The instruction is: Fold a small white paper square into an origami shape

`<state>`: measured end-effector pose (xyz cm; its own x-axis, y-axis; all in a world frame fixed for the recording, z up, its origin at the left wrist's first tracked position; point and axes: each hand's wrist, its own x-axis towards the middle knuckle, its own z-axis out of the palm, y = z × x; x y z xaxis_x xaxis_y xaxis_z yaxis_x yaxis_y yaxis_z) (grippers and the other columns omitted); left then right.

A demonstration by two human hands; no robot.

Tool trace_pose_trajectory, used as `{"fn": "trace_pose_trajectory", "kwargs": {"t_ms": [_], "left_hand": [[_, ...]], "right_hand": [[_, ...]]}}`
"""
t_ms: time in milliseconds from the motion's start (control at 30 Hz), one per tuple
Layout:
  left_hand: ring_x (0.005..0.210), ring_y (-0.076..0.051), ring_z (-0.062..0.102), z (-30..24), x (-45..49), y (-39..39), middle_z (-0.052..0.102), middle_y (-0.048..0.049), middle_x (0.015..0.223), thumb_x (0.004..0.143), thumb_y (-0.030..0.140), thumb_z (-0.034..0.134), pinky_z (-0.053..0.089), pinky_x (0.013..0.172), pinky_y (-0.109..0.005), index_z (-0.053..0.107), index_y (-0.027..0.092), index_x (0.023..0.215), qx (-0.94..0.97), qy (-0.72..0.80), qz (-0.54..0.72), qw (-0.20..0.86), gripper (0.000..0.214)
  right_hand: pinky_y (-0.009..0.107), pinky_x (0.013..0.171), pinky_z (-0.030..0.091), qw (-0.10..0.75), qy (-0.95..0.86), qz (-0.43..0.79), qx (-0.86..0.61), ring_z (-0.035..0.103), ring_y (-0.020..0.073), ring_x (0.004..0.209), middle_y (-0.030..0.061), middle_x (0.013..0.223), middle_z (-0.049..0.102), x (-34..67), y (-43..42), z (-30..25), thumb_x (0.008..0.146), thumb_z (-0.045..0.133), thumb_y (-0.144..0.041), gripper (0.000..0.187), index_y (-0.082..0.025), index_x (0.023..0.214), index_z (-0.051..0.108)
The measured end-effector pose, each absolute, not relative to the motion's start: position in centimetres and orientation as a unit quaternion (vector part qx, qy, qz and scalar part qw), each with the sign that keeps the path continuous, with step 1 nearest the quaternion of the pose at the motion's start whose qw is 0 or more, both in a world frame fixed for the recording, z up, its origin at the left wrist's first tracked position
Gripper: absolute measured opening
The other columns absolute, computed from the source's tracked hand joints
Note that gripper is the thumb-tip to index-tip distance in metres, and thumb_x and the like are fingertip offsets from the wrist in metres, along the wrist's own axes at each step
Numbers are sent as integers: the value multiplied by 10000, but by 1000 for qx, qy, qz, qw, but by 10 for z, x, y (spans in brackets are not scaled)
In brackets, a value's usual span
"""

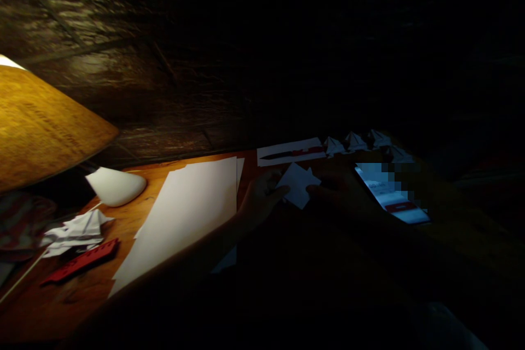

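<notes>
A small folded piece of white paper (pixel 296 186) is held up between my two hands over the dark middle of the table. My left hand (pixel 262 192) pinches its left edge, the thumb lying on the paper's face. On the other side, my right hand (pixel 332 192) grips the right edge; most of that hand is lost in shadow. A pointed flap sticks out at the paper's upper right. Left of my hands lies a stack of white paper sheets (pixel 192 202), partly covered by my left forearm.
Behind my hands a knife (pixel 293 152) rests on a paper strip (pixel 264 153). Several folded paper shapes (pixel 355 142) line the back right, near a lit phone (pixel 389 194). At left are a lamp (pixel 49 126), its white base (pixel 117 188), crumpled paper (pixel 80 232) and a red comb-like object (pixel 82 261).
</notes>
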<state>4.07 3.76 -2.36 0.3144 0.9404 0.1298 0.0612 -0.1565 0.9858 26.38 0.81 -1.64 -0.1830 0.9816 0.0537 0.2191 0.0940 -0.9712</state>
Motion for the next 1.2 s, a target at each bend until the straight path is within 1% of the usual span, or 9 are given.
{"fn": "trace_pose_trajectory", "kwargs": {"t_ms": [133,367,533,700,767,867,967,1100,1200], "left_hand": [[743,-205,747,-22,41,35,765,-54,845,788,359,745,605,637,-280,572,146,1119,637,389,419,518,431],[738,-191,730,-20,42,33,751,-54,851,770,345,756,587,625,-267,574,150,1093,639,386,416,520,419],[635,-131,650,-18,42,35,692,-20,717,796,360,719,499,544,-213,655,145,818,675,387,427,461,225],[541,-97,571,-22,41,35,635,13,588,807,349,726,430,487,-199,671,161,650,684,393,438,431,250],[589,-111,615,-23,41,34,681,9,635,800,328,737,481,537,-214,713,179,687,684,393,446,423,189],[850,-169,718,-21,39,34,777,-17,888,814,263,726,583,795,-292,772,215,828,700,372,457,403,68],[1087,-208,701,-19,36,34,768,-37,1101,809,147,683,549,1015,-389,771,223,970,737,325,465,367,199],[1040,-197,728,-17,33,34,777,-51,1074,787,61,625,589,975,-382,754,191,997,766,312,459,324,278],[1016,-189,739,-16,32,32,782,-52,1058,797,37,593,600,965,-370,755,183,988,781,308,459,291,290]], "right_hand": [[332,721,526,441,-593,505,-446,677,206,845,58,982,731,263,7,-15,855,697,-418,285,-220,1059,717],[279,627,475,456,-590,481,-462,636,163,721,23,798,697,264,5,-14,857,699,-455,244,-212,842,724],[272,583,468,461,-565,495,-472,635,161,673,27,775,704,264,6,-16,822,727,-488,283,-206,815,731],[279,595,500,470,-583,439,-497,672,177,679,38,775,738,264,1,-10,821,731,-436,229,-210,792,756],[290,613,523,474,-608,386,-506,695,193,703,43,786,752,264,-3,-6,848,699,-394,193,-220,800,768],[325,704,565,464,-668,295,-501,729,222,807,49,876,776,267,-7,-2,889,647,-350,179,-243,849,785],[371,842,576,442,-739,241,-448,725,243,973,56,1053,774,271,-6,-5,909,618,-300,187,-263,978,788],[393,907,572,430,-757,230,-434,716,237,1026,36,1124,759,273,-2,-16,907,624,-264,229,-288,1094,754],[408,929,569,405,-756,263,-442,701,241,1077,12,1222,725,272,-3,-19,880,685,-317,376,-336,1255,668]]}}
